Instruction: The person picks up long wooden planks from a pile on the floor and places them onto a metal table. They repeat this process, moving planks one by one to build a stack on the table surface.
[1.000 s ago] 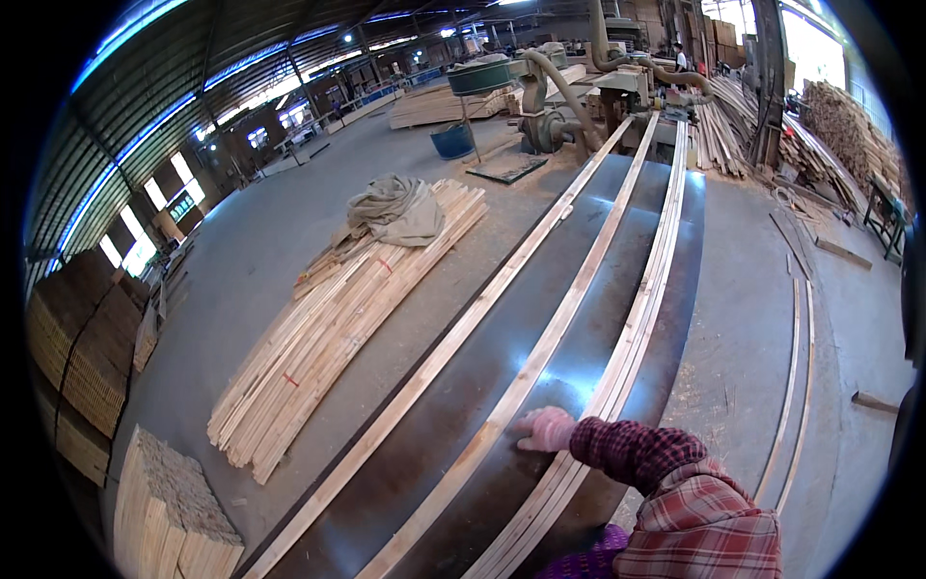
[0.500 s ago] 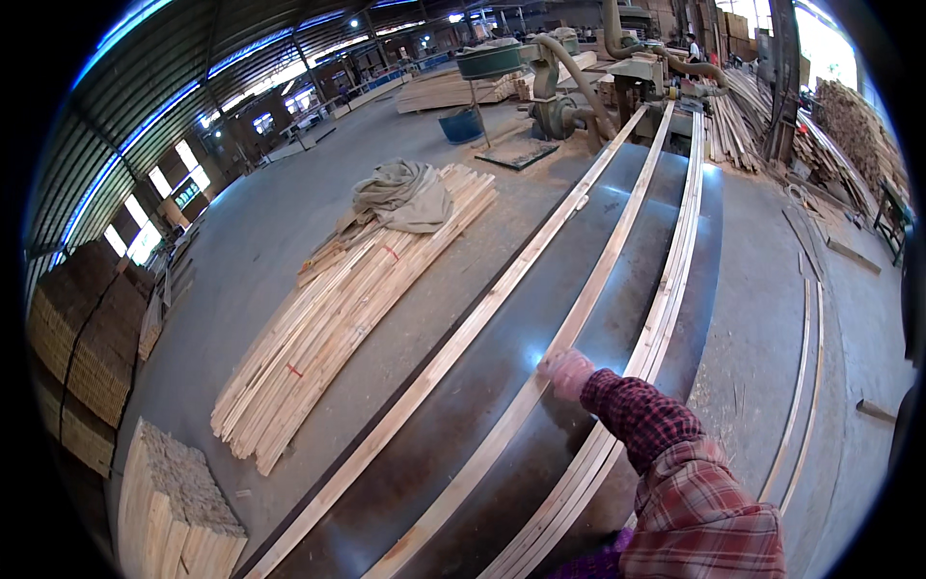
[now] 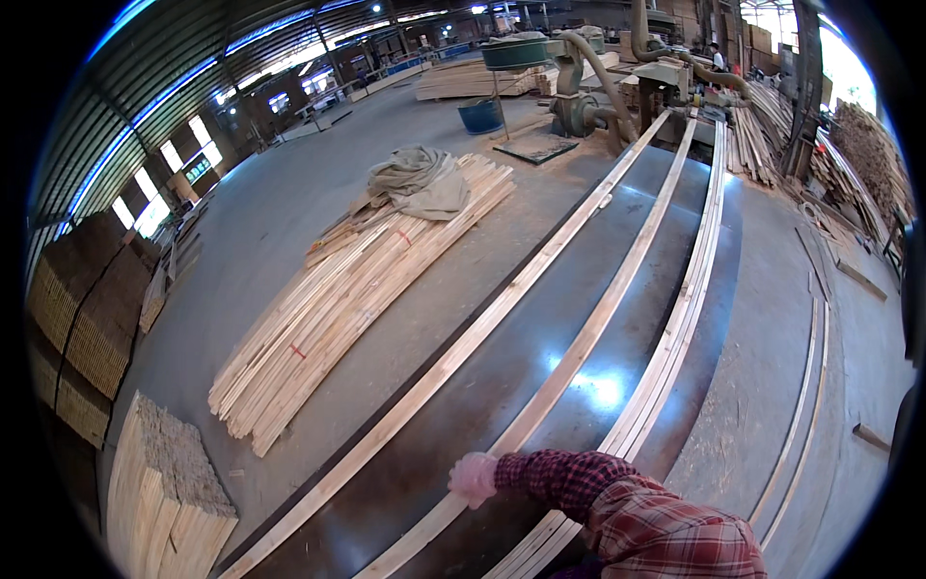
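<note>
My right hand (image 3: 473, 480), in a pale pink glove, is closed on the middle wooden strip (image 3: 576, 357). The plaid sleeve of that arm reaches over the right-hand strips from the lower right. The middle strip lies lengthwise on a dark, shiny table (image 3: 603, 391) and runs to the machine at the far end. Along the table's left edge lies another wooden strip (image 3: 511, 289). Several strips (image 3: 664, 372) lie side by side toward the right. The fingertips of my right hand are partly hidden. My left hand is not in view.
A woodworking machine (image 3: 670, 75) with thick hoses stands at the far end. Left of the table lies a pile of strips (image 3: 338, 318) with a grey cloth (image 3: 420, 183) on it. Stacked timber (image 3: 169, 482) stands lower left; two thin strips (image 3: 796, 425) lie on the right floor.
My right hand has moved nearer and to the left along the middle strip, to the table's lower part. The view has shifted slightly.
</note>
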